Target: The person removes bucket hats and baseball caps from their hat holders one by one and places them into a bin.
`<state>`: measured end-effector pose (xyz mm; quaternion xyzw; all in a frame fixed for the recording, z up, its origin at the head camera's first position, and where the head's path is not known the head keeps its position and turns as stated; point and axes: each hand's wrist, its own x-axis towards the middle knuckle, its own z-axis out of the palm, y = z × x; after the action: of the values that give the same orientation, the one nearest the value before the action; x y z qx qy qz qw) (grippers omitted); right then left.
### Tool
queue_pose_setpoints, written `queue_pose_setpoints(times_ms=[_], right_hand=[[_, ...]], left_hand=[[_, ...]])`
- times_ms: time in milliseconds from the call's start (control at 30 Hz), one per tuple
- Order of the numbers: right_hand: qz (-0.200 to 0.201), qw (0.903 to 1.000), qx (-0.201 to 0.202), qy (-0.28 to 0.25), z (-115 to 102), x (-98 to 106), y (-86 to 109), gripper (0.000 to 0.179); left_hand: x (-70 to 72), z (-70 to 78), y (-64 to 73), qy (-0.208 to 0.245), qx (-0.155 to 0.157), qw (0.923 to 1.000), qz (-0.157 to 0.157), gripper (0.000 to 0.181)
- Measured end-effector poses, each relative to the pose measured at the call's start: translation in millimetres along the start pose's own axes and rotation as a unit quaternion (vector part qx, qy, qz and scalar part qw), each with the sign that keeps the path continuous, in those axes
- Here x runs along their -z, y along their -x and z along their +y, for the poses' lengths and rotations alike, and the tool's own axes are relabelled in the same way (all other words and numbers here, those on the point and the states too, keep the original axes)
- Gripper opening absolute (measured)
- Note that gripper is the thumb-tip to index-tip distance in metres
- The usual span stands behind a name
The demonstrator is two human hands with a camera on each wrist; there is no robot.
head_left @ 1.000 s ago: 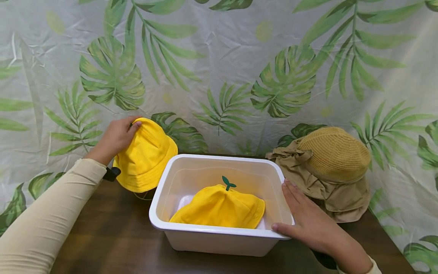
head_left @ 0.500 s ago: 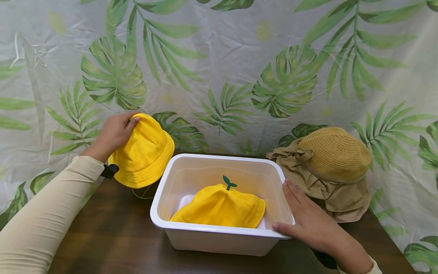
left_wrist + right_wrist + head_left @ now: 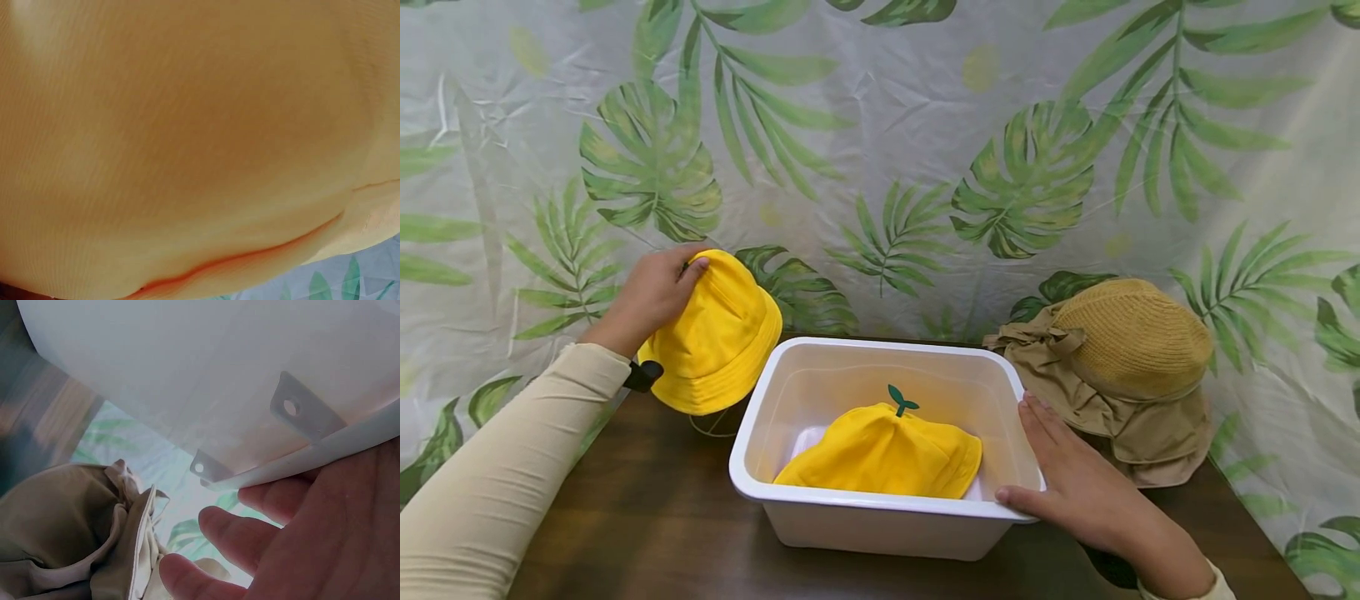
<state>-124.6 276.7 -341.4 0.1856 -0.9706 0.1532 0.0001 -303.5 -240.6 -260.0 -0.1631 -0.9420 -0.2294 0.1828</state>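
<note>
Surface finishes:
Bucket hat [image 3: 718, 337]: matt cloth; tub [image 3: 883, 532]: smooth plastic, slight gloss; sun-hat crown [image 3: 1138, 337]: rough, knitted; tabletop [image 3: 651, 508]: wood-grained.

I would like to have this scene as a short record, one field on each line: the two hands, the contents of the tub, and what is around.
Left hand: pinches the top of a yellow hat
Right hand: touches the rim of the white tub
Tub contents: second yellow hat with a green sprout on top
Right of tub: woven tan hat, brown cloth below
Surface: dark wooden table
Background: leaf-print sheet
</note>
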Motion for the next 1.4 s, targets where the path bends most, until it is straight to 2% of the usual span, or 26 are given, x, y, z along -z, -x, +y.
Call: queue_pose_setpoints(times_ms=[600,833,1133,1400], right_hand=[[0.004,1.0000,0.003,0.001,-2,1,1.2,0.104],[0.004,1.0000,0.000,-0.001,-2,0,1.1,0.105],[0.000,1.0000,-0.001,0.000,-1,1,0.5,0.105],[-0.002,0.9999,-0.010,-0.012,-2,0,1.6,0.106]], left_hand=[[1.4,5.6,-0.3,-0.007,-0.009,0.9999,0.007,0.045],[-4.1,6.1,2.6,-0.005,-0.037,0.9991,0.020,0.039],[-10.5,6.4,3.7,0.004,-0.029,0.9995,0.009,0.041],[-12.8,4.7,3.6,0.012,-0.042,0.9990,0.004,0.040]])
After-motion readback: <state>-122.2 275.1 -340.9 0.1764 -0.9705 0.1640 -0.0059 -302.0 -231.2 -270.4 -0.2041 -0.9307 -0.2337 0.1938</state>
